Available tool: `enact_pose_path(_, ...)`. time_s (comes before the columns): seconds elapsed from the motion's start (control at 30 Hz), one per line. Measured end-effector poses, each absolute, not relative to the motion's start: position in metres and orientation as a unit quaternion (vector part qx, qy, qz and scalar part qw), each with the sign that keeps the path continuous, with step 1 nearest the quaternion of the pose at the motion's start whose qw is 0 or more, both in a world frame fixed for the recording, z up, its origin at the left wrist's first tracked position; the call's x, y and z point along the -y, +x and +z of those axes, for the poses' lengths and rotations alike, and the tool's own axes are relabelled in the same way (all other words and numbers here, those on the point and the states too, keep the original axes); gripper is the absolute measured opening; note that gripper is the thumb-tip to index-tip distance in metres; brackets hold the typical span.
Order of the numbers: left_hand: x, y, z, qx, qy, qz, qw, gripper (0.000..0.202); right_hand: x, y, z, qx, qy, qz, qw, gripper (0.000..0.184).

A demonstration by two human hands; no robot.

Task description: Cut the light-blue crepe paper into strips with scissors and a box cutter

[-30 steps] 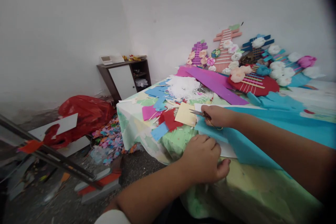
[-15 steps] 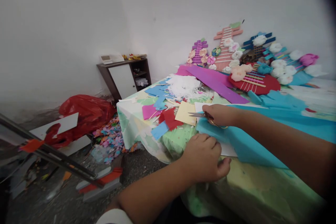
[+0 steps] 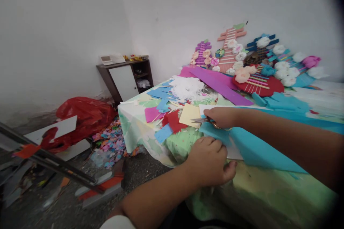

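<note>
My right hand (image 3: 221,117) is closed round small scissors (image 3: 200,120), whose blades point left at the near end of a long blue paper sheet (image 3: 255,146). My left hand (image 3: 211,161) is closed on the near edge of that blue sheet and the white paper under it, pressing them to the table. Just left of the scissors lie a yellow paper square (image 3: 189,114) and red scraps (image 3: 174,121).
The table wears a green patterned cloth (image 3: 268,193) strewn with coloured scraps, white shreds (image 3: 188,87), a purple strip (image 3: 220,86) and paper-flower crafts (image 3: 255,68) against the wall. On the floor lie a red bag (image 3: 83,114), paper bits and boards. A dark cabinet (image 3: 126,78) stands in the corner.
The scissors and my right hand have crept slightly left along the blue sheet's edge. My left hand has stayed where it was, holding the paper.
</note>
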State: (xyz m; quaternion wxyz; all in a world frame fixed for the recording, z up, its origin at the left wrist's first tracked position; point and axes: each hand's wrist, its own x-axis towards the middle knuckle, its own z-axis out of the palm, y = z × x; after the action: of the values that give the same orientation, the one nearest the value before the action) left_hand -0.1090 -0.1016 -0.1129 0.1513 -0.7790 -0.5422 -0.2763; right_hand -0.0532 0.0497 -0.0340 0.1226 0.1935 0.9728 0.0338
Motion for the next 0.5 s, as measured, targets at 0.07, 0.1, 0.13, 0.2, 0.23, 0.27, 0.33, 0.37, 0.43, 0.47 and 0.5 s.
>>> enact_pose_path(0.07,0.102,-0.109,-0.113,0.541,-0.780,-0.276,0.151,0.031,-0.050,-0.055,-0.032,-0.973,0.187,0.035,0.131,0.023)
enact_pose_path(0.1,0.102,-0.109,-0.113,0.540,-0.781,-0.276,0.151,0.031,-0.051,-0.055,-0.031,-0.973,0.185,0.035,0.134,0.022)
enact_pose_path(0.13,0.102,-0.109,-0.113,0.540,-0.780,-0.276,0.152,0.031,-0.052,-0.055,-0.030,-0.973,0.184,0.036,0.135,0.022)
enact_pose_path(0.2,0.102,-0.109,-0.113,0.541,-0.780,-0.276,0.150,0.030,-0.053,-0.054,-0.029,-0.973,0.184,0.036,0.136,0.022)
enact_pose_path(0.23,0.102,-0.109,-0.113,0.542,-0.779,-0.277,0.150,0.030,-0.054,-0.052,-0.028,-0.973,0.185,0.035,0.137,0.022)
enact_pose_path(0.27,0.102,-0.109,-0.113,0.542,-0.778,-0.278,0.151,0.029,-0.055,-0.050,-0.028,-0.972,0.186,0.036,0.137,0.022)
enact_pose_path(0.33,0.103,-0.109,-0.113,0.543,-0.777,-0.281,0.152,0.028,-0.055,-0.047,-0.029,-0.971,0.191,0.038,0.138,0.021)
enact_pose_path(0.37,0.103,-0.109,-0.113,0.543,-0.776,-0.283,0.152,0.028,-0.055,-0.046,-0.030,-0.971,0.193,0.040,0.138,0.020)
enact_pose_path(0.43,0.103,-0.108,-0.113,0.545,-0.774,-0.286,0.151,0.029,-0.054,-0.044,-0.031,-0.970,0.197,0.045,0.138,0.020)
enact_pose_path(0.47,0.103,-0.108,-0.113,0.545,-0.774,-0.286,0.149,0.029,-0.053,-0.044,-0.031,-0.969,0.197,0.046,0.140,0.021)
enact_pose_path(0.5,0.103,-0.108,-0.113,0.546,-0.774,-0.285,0.149,0.030,-0.052,-0.045,-0.031,-0.970,0.195,0.046,0.141,0.022)
